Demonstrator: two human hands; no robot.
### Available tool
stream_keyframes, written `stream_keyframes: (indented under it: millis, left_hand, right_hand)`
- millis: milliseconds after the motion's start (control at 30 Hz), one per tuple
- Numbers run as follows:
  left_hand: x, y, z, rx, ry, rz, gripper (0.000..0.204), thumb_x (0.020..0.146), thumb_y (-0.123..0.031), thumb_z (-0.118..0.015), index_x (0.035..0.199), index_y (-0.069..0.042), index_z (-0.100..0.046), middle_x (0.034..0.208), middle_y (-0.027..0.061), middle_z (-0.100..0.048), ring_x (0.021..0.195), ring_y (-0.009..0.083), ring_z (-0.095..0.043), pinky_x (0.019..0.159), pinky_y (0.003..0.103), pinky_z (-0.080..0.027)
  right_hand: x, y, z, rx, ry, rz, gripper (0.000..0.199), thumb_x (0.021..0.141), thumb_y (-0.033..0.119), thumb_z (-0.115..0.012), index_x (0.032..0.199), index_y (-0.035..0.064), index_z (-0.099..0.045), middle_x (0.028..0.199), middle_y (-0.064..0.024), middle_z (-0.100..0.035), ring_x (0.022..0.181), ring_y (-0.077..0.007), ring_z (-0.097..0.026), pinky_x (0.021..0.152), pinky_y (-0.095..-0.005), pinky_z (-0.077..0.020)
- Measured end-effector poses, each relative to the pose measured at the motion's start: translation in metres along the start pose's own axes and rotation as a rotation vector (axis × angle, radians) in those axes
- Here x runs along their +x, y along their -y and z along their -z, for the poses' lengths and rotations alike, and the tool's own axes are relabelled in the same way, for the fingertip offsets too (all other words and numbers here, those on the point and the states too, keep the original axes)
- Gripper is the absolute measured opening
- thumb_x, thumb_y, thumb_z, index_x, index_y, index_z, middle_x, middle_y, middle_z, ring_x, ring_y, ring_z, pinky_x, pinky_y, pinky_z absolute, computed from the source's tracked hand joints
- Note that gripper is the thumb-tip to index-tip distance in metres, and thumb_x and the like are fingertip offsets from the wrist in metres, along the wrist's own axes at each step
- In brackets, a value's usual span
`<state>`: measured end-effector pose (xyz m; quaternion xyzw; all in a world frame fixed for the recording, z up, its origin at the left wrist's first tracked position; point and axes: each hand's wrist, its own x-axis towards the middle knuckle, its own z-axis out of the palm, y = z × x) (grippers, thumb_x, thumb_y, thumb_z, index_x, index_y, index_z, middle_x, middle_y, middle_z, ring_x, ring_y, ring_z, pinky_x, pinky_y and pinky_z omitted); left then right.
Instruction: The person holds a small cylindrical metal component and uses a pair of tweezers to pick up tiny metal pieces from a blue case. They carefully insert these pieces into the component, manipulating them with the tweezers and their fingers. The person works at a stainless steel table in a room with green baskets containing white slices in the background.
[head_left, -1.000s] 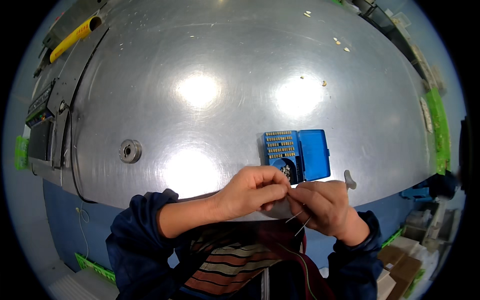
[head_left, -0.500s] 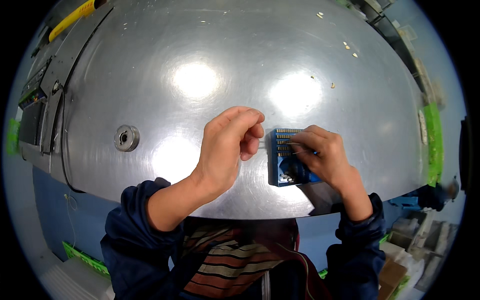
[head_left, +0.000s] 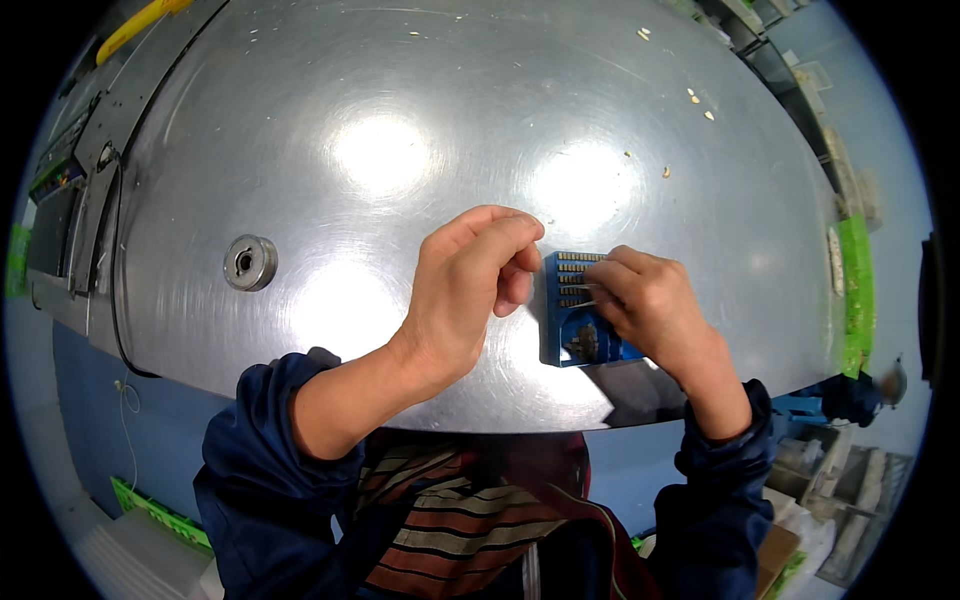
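A blue block-like tray (head_left: pixel 551 335) lies near the front edge of the metal table, with rows of small pale pieces (head_left: pixel 573 268) in its upper part. Several tiny light bits (head_left: pixel 580 343) sit in its lower hollow. Over the tray's right side, my right hand (head_left: pixel 660 308) closes on slim metal tweezers (head_left: pixel 577 303), whose two points reach left over the rows. Most of the tweezers is hidden by the fingers. Left of the tray, my left hand (head_left: pixel 460 285) hovers with thumb and fingertips pressed together; whatever they hold, if anything, is too small to see.
A round metal piece with a central hole (head_left: pixel 250 263) stands on the table (head_left: pixel 330 230) at left. Small pale chips (head_left: pixel 694 97) lie scattered at the far right. A black cable (head_left: pixel 122 270) runs along the left edge; green tape (head_left: pixel 856 290) marks the right edge.
My left hand has shifted slightly right, closer to the tray. My right hand stays over the tray with the tweezers. The whole view has shifted a little.
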<state>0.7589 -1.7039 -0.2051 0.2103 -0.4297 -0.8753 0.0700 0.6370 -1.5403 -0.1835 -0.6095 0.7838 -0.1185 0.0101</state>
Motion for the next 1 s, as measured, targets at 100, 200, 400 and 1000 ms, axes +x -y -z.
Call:
stream_keyframes:
  millis: [100,200,400,1000]
  left_hand:
    - [0.0,0.0,-0.001,-0.012,0.008,-0.007,0.019,0.086,-0.02,-0.048,0.086,-0.003,-0.057,0.072,0.0025,-0.053,0.052,0.0088,-0.041,0.045,0.022,-0.029]
    - [0.0,0.0,0.0,-0.006,0.003,-0.014,0.019,0.086,-0.02,-0.048,0.086,-0.003,-0.057,0.072,0.0025,-0.053,0.052,0.0088,-0.041,0.045,0.022,-0.029]
    - [-0.001,0.002,-0.001,-0.007,-0.009,-0.007,0.017,0.085,-0.018,-0.049,0.085,-0.003,-0.057,0.07,0.0025,-0.053,0.05,0.0085,-0.041,0.043,0.022,-0.028]
    - [-0.064,0.146,-0.048,1.256,1.368,-0.182,0.027,0.083,-0.018,-0.059,0.105,-0.004,-0.055,0.096,0.0151,-0.062,0.082,0.0278,-0.061,0.072,0.039,-0.046]
  right_hand:
    - [0.004,0.002,0.004,-0.068,0.063,0.02,0.01,0.067,0.004,-0.065,0.073,0.0037,-0.057,0.065,-0.0077,-0.052,0.062,-0.0255,-0.058,0.054,-0.0359,-0.0479]
    - [0.008,0.003,0.006,-0.105,0.126,0.02,0.01,0.067,0.005,-0.066,0.073,0.0034,-0.057,0.065,-0.0082,-0.052,0.062,-0.026,-0.058,0.054,-0.0364,-0.0476]
    - [-0.01,0.007,0.038,0.197,0.056,-0.289,0.025,0.076,0.007,-0.063,0.099,-0.0024,-0.06,0.076,-0.0115,-0.057,0.062,-0.022,-0.057,0.058,-0.0322,-0.0465]
    - [-0.099,0.054,0.026,0.572,-0.132,-0.639,0.016,0.083,0.005,-0.06,0.094,-0.0052,-0.057,0.063,-0.0112,-0.058,0.053,-0.0177,-0.055,0.049,-0.0272,-0.0439]
